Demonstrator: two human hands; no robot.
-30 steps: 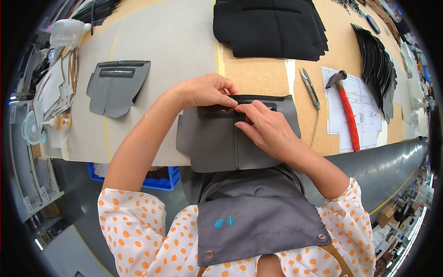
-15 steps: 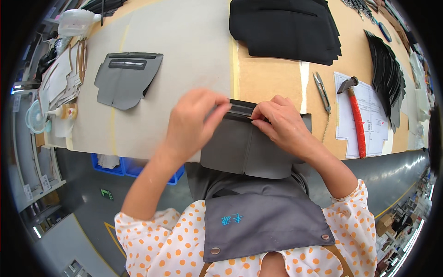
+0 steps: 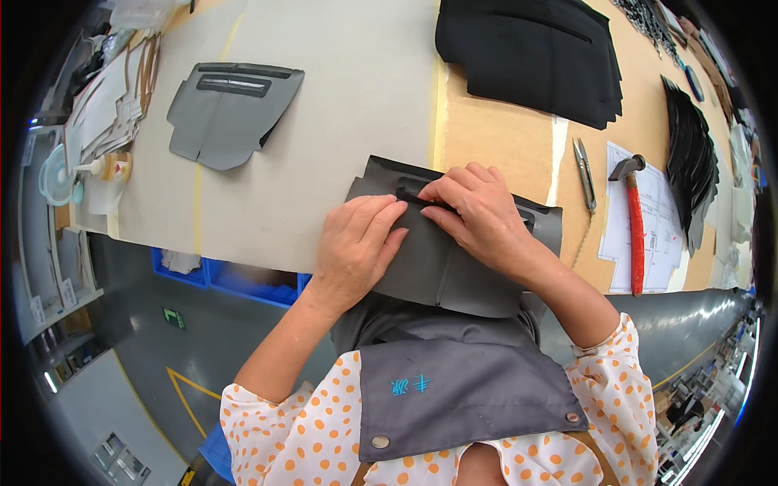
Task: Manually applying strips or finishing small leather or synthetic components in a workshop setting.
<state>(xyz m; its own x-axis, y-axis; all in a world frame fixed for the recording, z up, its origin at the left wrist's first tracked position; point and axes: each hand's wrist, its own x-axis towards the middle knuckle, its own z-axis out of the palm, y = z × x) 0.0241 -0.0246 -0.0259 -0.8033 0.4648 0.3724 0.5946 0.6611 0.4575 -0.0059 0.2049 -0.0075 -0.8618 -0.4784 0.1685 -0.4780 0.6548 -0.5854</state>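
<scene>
Clock read from the centre of the grey panel [image 3: 458,271], which is at the table's [image 3: 502,130] near side. Its 6 o'clock edge overhangs the table, right up by the apron [image 3: 470,389].

Right hand [image 3: 478,211] at 1: thumb and fingers pinching a black strip [image 3: 415,198] along the panel's slot. Left hand [image 3: 356,243] at 9: fingertips at the strip's left end, thumb spread. Can't tell if it grips anything.

Most room is 9 to 11: wide stretch of pale sheet [image 3: 348,97] out to a second grey panel [image 3: 231,117] at 10. Toward 1, a smaller gap, then the black stack [image 3: 531,65]. Right side tighter: snips [image 3: 585,174] at 2, hammer [image 3: 637,231] at 3, handle end close to the table edge.
</scene>
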